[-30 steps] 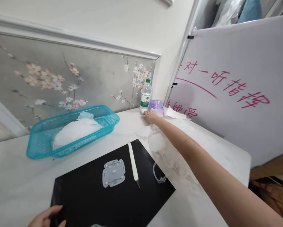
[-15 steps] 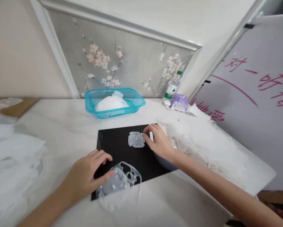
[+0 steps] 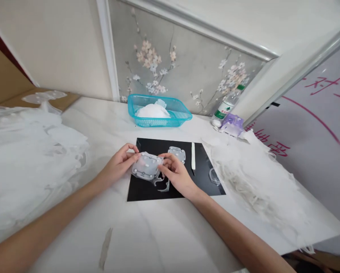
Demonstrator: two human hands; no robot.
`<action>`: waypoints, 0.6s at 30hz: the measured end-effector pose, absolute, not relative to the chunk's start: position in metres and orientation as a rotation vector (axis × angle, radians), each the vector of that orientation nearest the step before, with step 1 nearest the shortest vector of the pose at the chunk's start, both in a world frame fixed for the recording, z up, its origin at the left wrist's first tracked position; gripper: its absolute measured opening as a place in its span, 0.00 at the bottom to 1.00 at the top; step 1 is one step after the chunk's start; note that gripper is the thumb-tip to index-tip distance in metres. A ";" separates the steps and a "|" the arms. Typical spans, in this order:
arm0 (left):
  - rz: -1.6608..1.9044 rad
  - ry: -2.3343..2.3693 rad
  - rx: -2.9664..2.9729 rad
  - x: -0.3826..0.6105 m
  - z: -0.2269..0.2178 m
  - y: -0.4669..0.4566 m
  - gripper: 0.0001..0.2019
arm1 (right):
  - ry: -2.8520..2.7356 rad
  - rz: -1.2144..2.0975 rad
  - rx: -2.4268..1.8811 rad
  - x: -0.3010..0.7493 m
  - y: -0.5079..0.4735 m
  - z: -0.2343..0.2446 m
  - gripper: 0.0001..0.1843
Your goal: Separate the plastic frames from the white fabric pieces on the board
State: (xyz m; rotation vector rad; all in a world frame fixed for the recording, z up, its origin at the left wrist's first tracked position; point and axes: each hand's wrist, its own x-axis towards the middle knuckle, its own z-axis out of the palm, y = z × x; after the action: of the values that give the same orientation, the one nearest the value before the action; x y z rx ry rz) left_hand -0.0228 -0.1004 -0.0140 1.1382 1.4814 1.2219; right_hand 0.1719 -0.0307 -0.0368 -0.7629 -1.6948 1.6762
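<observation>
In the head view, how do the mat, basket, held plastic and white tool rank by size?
Largest to smallest, as they look:
Mat
Basket
Held plastic
White tool

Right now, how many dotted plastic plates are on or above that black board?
2: a held plate between the left hand and right hand, and a flat plate on the black board, beside the white tool. Hands could hide more.
</observation>
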 end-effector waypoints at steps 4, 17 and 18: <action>1.385 1.435 0.849 -0.007 -0.011 -0.106 0.27 | -1.457 1.779 -0.768 0.174 -0.029 -0.037 0.21; 1.365 1.318 0.727 0.014 -0.015 -0.112 0.17 | -1.501 1.931 -0.754 0.182 -0.029 -0.031 0.23; 1.320 1.317 0.776 0.015 -0.015 -0.113 0.20 | -1.520 1.901 -0.785 0.181 -0.032 -0.031 0.25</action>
State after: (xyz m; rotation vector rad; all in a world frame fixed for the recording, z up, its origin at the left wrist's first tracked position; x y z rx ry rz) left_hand 0.0151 -0.1127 -0.0146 0.7759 1.3173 1.3196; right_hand 0.1812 -0.0321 -0.0306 -0.7846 -1.5196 1.9005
